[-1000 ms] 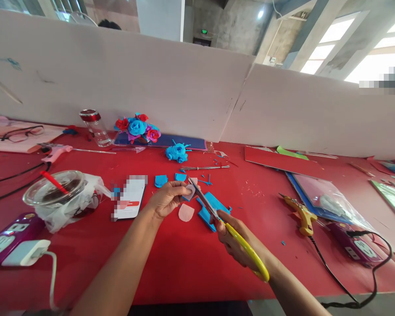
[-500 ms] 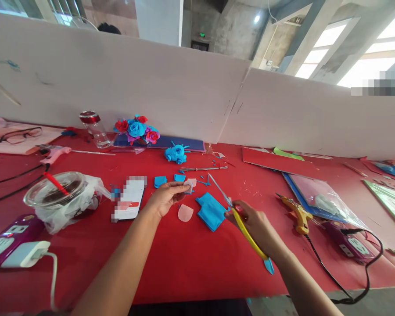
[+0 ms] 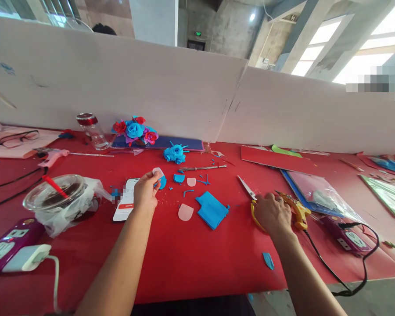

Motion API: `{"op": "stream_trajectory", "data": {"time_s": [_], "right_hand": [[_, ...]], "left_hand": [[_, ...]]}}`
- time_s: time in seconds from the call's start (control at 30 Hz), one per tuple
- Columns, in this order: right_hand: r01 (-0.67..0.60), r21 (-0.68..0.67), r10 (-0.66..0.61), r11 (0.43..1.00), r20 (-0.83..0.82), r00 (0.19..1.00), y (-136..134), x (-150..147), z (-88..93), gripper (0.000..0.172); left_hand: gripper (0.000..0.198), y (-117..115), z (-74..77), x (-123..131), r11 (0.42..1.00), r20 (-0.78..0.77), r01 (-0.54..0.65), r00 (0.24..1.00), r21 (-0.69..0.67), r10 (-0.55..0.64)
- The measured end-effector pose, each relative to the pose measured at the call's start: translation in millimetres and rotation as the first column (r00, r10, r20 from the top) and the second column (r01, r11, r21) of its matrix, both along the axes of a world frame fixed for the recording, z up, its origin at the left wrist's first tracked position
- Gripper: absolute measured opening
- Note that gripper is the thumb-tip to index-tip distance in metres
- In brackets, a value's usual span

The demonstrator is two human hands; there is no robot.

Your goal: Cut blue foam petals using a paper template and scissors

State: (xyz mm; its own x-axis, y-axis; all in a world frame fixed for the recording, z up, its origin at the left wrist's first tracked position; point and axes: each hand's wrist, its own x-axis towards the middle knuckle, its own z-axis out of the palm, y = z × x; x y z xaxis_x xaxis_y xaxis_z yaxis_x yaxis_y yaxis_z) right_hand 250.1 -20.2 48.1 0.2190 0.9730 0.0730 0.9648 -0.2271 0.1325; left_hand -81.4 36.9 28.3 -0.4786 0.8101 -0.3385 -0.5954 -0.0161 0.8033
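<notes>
Left end of counter: one pair of dark-framed eyeglasses, resting on pink material. Near them, a pink glue gun, lying on its side. A clear bottle with red lid stands before the pale partition. Nearer: a lidded plastic cup of dark drink, red straw inserted, white plastic bag around it. Left corner: purple power strip, white charger attached, cable hanging. Right side: second purple power strip, black plug inserted. Beyond partition: lit green exit sign.
</notes>
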Motion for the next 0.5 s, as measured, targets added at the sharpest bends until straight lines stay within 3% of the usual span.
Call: {"op": "stream_trajectory", "data": {"time_s": [0.07,0.1,0.17,0.27,0.37,0.43,0.5], "right_hand": [[-0.148,0.124,0.170,0.981,-0.187,0.968,9,-26,4.0,0.029],[-0.219,0.176,0.269,0.960,-0.348,0.898,14,-43,4.4,0.028],[-0.314,0.192,0.357,0.930,-0.675,0.645,28,-78,1.2,0.025],[-0.310,0.183,0.258,0.933,-0.940,0.222,46,-122,-11.2,0.025],[-0.275,0.179,0.151,0.945,-0.981,-0.119,53,-143,-23.0,0.027],[-0.272,0.154,0.081,0.950,-0.962,-0.259,53,-146,-27.3,0.027],[-0.262,0.117,0.027,0.958,-0.945,-0.327,50,-144,-29.2,0.026]], "left_hand": [[0.019,0,-3.7,5,0.996,-0.063,0.094,0.994,-0.007,-0.094],[0.022,-1,-5.5,9,0.985,-0.073,0.172,0.982,-0.004,-0.172],[0.028,-3,-8.1,19,0.946,-0.068,0.324,0.944,0.008,-0.323],[0.033,-7,-9.1,30,0.912,-0.082,0.410,0.910,0.016,-0.407],[0.038,-9,-8.4,35,0.905,-0.136,0.425,0.898,0.016,-0.419],[0.042,-10,-8.4,37,0.895,-0.172,0.446,0.884,0.025,-0.436],[0.042,-11,-8.8,38,0.885,-0.205,0.465,0.869,0.031,-0.450]]}}
